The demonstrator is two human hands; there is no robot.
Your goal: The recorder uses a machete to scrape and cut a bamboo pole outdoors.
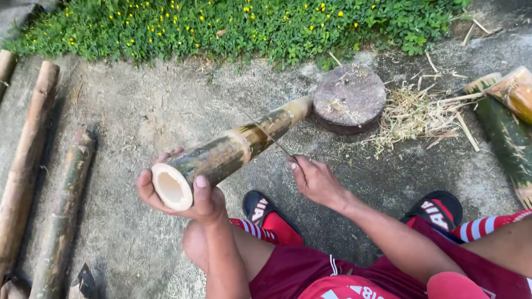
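My left hand (pixel 191 196) grips the near, hollow cut end of a thick green-brown bamboo tube (pixel 233 149). The tube slants up and away, and its far end rests against a round wooden chopping block (pixel 349 98). My right hand (pixel 316 180) is closed on the handle of a thin knife (pixel 266 134), whose blade lies across the tube near a node ring. Both hands are above my knees and red shorts.
Several long bamboo poles (pixel 27 160) lie on the concrete at the left. More green bamboo sections (pixel 507 127) lie at the right beside a heap of straw-like shavings (pixel 413 113). Green plants with yellow flowers (pixel 233 25) border the far edge. My sandalled feet (pixel 266 213) are below.
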